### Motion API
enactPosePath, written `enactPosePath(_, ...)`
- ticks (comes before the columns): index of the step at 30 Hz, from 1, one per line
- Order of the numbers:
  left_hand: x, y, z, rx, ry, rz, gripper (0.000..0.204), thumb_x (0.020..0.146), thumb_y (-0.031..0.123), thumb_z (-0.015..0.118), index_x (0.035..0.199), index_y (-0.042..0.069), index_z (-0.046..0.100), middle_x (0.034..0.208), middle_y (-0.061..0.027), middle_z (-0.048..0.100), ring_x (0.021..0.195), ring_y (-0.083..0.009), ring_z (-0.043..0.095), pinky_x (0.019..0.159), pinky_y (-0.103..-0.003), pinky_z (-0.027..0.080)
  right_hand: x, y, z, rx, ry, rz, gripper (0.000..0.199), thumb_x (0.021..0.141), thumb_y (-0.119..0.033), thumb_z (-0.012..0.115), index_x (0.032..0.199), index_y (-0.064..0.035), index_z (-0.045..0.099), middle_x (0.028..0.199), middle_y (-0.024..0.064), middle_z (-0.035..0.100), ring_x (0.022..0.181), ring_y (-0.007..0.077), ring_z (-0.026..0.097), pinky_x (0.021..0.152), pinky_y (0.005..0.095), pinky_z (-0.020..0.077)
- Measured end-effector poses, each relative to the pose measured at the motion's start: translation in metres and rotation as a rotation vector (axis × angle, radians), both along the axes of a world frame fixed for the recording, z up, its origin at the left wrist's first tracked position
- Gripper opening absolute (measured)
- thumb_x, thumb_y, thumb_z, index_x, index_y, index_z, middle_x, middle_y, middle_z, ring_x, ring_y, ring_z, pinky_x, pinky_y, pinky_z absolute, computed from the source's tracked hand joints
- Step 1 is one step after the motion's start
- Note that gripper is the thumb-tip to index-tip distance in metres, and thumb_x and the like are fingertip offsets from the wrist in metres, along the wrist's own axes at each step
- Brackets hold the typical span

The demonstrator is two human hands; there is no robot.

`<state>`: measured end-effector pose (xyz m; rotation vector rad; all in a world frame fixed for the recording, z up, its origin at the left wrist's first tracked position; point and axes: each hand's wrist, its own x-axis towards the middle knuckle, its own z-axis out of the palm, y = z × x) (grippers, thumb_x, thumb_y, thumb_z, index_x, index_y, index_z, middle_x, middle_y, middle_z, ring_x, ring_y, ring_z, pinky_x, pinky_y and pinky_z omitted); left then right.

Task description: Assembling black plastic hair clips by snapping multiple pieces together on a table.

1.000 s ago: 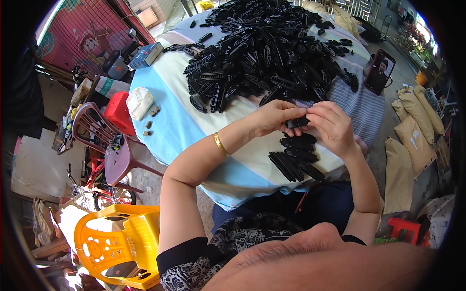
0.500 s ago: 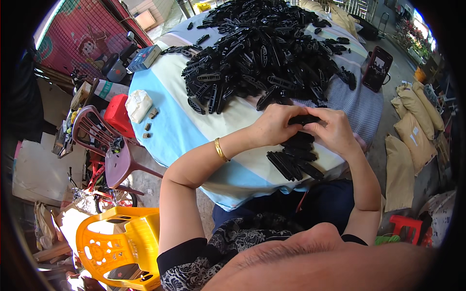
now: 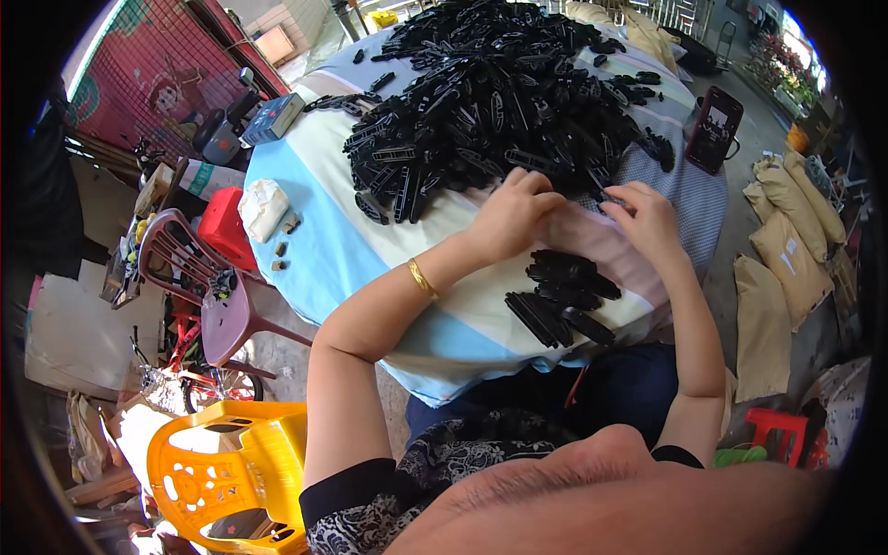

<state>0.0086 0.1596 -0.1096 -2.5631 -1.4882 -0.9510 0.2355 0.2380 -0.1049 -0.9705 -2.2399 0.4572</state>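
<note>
A big heap of long, slim black plastic pieces with slots (image 3: 472, 102) covers the far part of the cloth-covered table (image 3: 324, 231). At its front edge is my left hand (image 3: 514, 217), fingers bent and their tips partly hidden. To its right, my right hand (image 3: 645, 220) reaches to the heap's near right edge. Its thumb and forefinger are apart beside a black piece, and I cannot make out whether they touch it. Between my forearms, nearer to me, lies a small stack of similar black pieces (image 3: 561, 296), set down in neat groups.
A phone (image 3: 715, 129) stands propped at the table's right. On the left side lie a crumpled white packet (image 3: 264, 208), several small brown bits and a blue box (image 3: 274, 118). Around the table are a pink chair (image 3: 231, 319), a yellow chair (image 3: 268, 462) and brown sacks (image 3: 786, 250).
My hands were together over the stack, holding a black piece. That piece has left them; the hands have parted, the left slightly back toward the heap, the right to its near edge.
</note>
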Motion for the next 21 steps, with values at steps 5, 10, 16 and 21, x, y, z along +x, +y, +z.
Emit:
enactPosePath(5, -0.005, 0.005, -0.003, 0.013, 0.327, 0.023, 0.029, 0.072, 0.009, 0.059, 0.1, 0.009, 0.063, 0.115, -0.0122, 0.048, 0.103, -0.0285, 0.047, 0.087, -0.035, 0.044, 0.002, 0.006, -0.011, 0.205, -0.198, 0.012, 0.017, 0.075, -0.012, 0.066, 0.09, -0.0042, 0.067, 0.088, 0.0098, 0.063, 0.087, 0.029, 0.059, 0.076, 0.0387, 0.0475)
enactPosePath(10, -0.013, 0.004, -0.007, 0.073, 0.427, 0.037, 0.02, 0.069, 0.007, 0.059, 0.089, 0.005, 0.058, 0.105, -0.0085, 0.048, 0.097, -0.0239, 0.048, 0.078, -0.031, 0.048, 0.009, 0.005, -0.006, 0.237, -0.276, 0.036, 0.02, 0.073, -0.008, 0.066, 0.092, -0.0023, 0.066, 0.087, 0.0109, 0.063, 0.086, 0.0307, 0.059, 0.076, 0.0388, 0.0476)
enactPosePath(16, -0.004, -0.002, 0.004, 0.2, 0.066, -0.033, 0.029, 0.074, 0.002, 0.058, 0.103, 0.003, 0.058, 0.104, -0.0106, 0.056, 0.092, -0.0231, 0.057, 0.074, -0.029, 0.05, -0.006, -0.014, 0.005, -0.15, 0.207, 0.02, 0.016, 0.075, -0.003, 0.069, 0.09, -0.001, 0.064, 0.08, 0.0102, 0.065, 0.069, 0.0195, 0.064, 0.062, 0.0286, 0.0506)
enactPosePath(21, 0.013, -0.009, 0.01, -0.464, -0.842, -0.094, 0.027, 0.09, 0.001, 0.053, 0.117, 0.001, 0.051, 0.103, -0.0069, 0.06, 0.09, -0.0136, 0.061, 0.079, -0.028, 0.053, -0.018, -0.033, 0.01, -0.019, 0.416, 0.168, 0.013, 0.076, -0.002, 0.069, 0.088, -0.0004, 0.064, 0.079, 0.0071, 0.066, 0.065, 0.0118, 0.063, 0.059, 0.0228, 0.0495)
